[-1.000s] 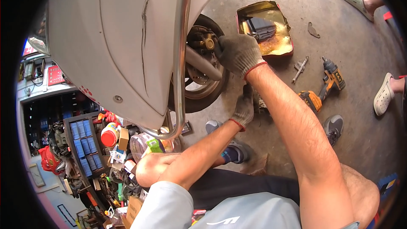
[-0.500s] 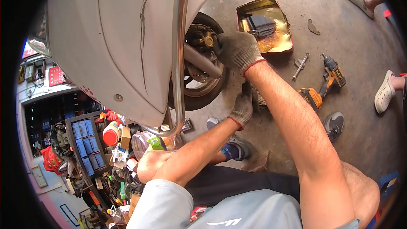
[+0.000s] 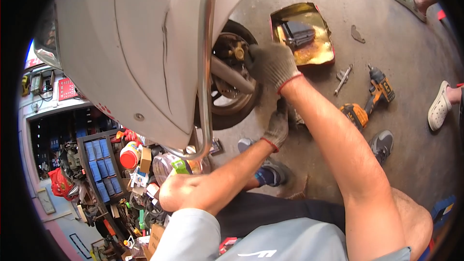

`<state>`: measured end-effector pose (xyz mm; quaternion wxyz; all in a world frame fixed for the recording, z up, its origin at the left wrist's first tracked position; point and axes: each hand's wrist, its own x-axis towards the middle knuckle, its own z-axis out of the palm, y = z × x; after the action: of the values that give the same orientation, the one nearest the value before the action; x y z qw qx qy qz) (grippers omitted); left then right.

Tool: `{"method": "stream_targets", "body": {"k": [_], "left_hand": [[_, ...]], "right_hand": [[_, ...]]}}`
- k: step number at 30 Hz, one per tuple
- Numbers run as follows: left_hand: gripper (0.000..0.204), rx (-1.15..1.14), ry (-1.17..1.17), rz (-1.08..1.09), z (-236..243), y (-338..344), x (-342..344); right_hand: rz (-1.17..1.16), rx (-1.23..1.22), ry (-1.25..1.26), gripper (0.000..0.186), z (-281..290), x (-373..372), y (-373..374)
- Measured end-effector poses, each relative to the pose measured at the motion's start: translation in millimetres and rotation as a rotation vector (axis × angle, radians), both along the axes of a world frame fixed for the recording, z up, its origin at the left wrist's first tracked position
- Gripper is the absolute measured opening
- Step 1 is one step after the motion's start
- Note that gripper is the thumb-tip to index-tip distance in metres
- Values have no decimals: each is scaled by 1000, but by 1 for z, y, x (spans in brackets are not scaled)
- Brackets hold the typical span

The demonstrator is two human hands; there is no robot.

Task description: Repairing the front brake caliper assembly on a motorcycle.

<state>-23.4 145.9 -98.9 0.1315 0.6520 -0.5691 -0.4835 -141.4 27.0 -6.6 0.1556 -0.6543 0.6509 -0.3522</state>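
Observation:
Both my hands wear grey knit gloves with red cuffs. My right hand (image 3: 274, 65) is closed beside the scooter wheel (image 3: 237, 108), just right of a brass-coloured brake part (image 3: 239, 53); whatever its curled fingers grip is hidden. Lower down, my left hand (image 3: 277, 126) points upward beneath my right wrist, its fingers closed and partly covered. I cannot make out what it holds. A silver tube (image 3: 232, 75) crosses in front of the wheel. Behind my right hand lies an open gold-lined tray (image 3: 319, 57), with dark parts (image 3: 300, 35) and brownish liquid in it.
The white scooter body (image 3: 130, 43) and its chrome guard bar (image 3: 205, 67) stand at the left. An orange-black cordless driver (image 3: 382, 84), a wrench (image 3: 343, 79) and a flat metal plate (image 3: 357, 34) lie on the floor. Another person's clog (image 3: 439, 106) is at the right; cluttered shelves (image 3: 99, 164) fill the lower left.
The whole view has shifted slightly, so the tray and wheel sit a little lower. My hands keep nearly the same place by the wheel, the right one still closed.

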Motion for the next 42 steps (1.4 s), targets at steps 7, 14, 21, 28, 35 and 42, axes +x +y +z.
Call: {"method": "stream_targets", "body": {"k": [7, 14, 21, 28, 35, 42], "left_hand": [[69, 130, 293, 133, -22, 0, -11], [72, -338, 95, 152, -112, -18, 3], [63, 12, 133, 30, -15, -1, -42], [56, -154, -171, -138, -80, -13, -24], [55, -293, -33, -79, -100, -13, -22], [43, -358, -144, -133, -99, -20, -19]], "right_hand": [[159, 408, -760, 38, -22, -19, 13], [169, 256, -557, 34, -4, 4, 8], [72, 362, -674, 35, -33, -39, 19], [55, 222, -650, 31, -53, -26, 24], [114, 232, -613, 28, -62, -22, 19], [151, 216, -611, 27, -57, -22, 19]]}}
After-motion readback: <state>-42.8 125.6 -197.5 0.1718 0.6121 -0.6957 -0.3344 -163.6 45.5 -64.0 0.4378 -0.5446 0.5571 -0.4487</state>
